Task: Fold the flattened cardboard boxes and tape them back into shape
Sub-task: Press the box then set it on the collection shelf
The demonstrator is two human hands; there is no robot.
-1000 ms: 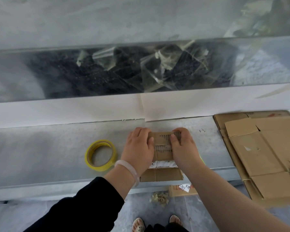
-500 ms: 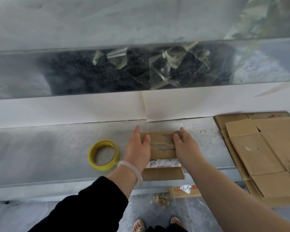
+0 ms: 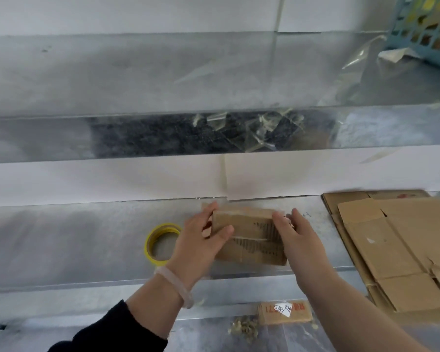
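The small box [image 3: 249, 237] is up off the counter [image 3: 61, 245] now, tilted so its seamed face looks back at the person, and it is held between both hands just above the front edge. The left hand [image 3: 201, 242] has a grip on the left side, thumb across the face and fingers round the back. The right hand [image 3: 300, 240] clamps the right edge the same way. Here's the worry: that seam across the middle is too blurred for me to say whether tape covers it, and if it is bare, the flaps may spring apart once either thumb eases. The card looks thin too, so a hard squeeze from both sides could buckle a wall. The tape roll [image 3: 163, 243] lies just left of the left wrist with no hand on it, so fetching it means trusting the box to one hand over the edge, and a slip would drop it to the floor, where a labelled carton [image 3: 285, 312] lies. The flattened boxes [image 3: 396, 250] wait in a stack on the right. A second ago the box sat flat on the counter with both hands pressing its top, a white label showing on its near side. Now it is raised and turned and the label is out of sight, while the roll has not budged.
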